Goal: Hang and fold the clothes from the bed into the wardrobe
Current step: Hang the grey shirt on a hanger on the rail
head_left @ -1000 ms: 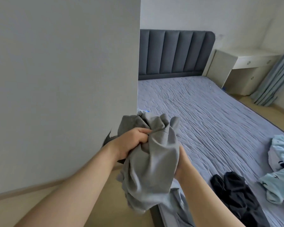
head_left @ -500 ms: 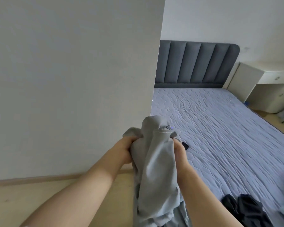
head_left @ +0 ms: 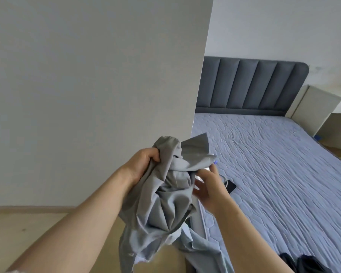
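Far left, a smooth, matt white flat panel (head_left: 87, 75) fills the view down to a pale wooden floor (head_left: 28, 229). At centre, the left hand (head_left: 144, 164) grips the upper edge of a crumpled, soft grey garment (head_left: 165, 203), fingers curled tightly into the cloth. The garment hangs in deep folds between the two forearms, above the floor at the bed's edge, with one flat flap raised at its top. The right hand (head_left: 209, 186) is just beside it, fingers straight and spread, clasping nothing; whether the fingertips touch the cloth cannot be told.

To the right, a glossy black rectangular phone (head_left: 231, 186) lies on the lilac-grey quilted mattress cover (head_left: 274, 174), which is wrinkled. Behind it stands a dark blue-grey padded headboard (head_left: 254, 85) with vertical channels, then a cream box-shaped bedside cabinet (head_left: 315, 109). A black bunched garment (head_left: 307, 266) lies at the lower right edge.

Half a second earlier both hands clutched the garment; the right has since let go and opened, and the bundle has loosened.
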A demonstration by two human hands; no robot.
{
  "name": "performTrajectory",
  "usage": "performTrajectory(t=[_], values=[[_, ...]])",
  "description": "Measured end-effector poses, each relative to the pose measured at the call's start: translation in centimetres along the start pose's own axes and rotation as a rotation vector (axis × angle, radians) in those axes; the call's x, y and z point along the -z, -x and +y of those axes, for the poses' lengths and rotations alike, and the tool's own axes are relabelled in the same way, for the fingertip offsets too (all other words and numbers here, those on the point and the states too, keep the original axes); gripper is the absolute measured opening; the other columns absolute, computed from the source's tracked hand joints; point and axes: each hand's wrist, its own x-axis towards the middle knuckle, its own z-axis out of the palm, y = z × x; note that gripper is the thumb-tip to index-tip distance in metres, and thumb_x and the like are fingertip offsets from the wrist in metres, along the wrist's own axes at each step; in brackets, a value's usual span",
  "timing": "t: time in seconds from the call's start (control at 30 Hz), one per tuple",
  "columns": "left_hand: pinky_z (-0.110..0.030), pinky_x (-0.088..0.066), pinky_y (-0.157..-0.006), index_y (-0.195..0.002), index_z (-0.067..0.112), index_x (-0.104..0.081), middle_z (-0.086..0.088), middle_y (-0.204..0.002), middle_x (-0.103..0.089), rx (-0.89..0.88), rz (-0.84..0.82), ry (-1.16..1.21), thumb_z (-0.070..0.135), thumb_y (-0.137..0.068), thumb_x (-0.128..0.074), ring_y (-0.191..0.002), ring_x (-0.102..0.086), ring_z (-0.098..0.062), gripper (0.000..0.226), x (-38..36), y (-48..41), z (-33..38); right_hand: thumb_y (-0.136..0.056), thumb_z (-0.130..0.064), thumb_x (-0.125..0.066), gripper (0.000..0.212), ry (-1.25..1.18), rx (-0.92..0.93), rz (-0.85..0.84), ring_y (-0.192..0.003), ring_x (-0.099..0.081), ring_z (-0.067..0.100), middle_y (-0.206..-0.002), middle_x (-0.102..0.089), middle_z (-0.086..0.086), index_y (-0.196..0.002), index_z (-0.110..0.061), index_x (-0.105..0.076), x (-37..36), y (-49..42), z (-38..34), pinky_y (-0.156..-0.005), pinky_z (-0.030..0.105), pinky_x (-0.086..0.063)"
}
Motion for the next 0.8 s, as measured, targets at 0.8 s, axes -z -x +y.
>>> performTrajectory(t=[0.8], values=[[-0.019,-0.038,-0.049,-0.044,0.020,-0.054,0.005,-0.048,-0.052,-0.139,0.303,-0.305,0.025,-0.063,-0.054,-0.048,-0.049,-0.011,0.019,10.6,8.9,-0.9,-0.088,0.002,-0.049,0.012,0.139,-0.272,-0.224,-0.069,-0.058,0.026,-0.074,-0.061,0.016,-0.084,0.004,-0.061,-9.7,-1.4,4.4,-0.059,0.028,-0.048]])
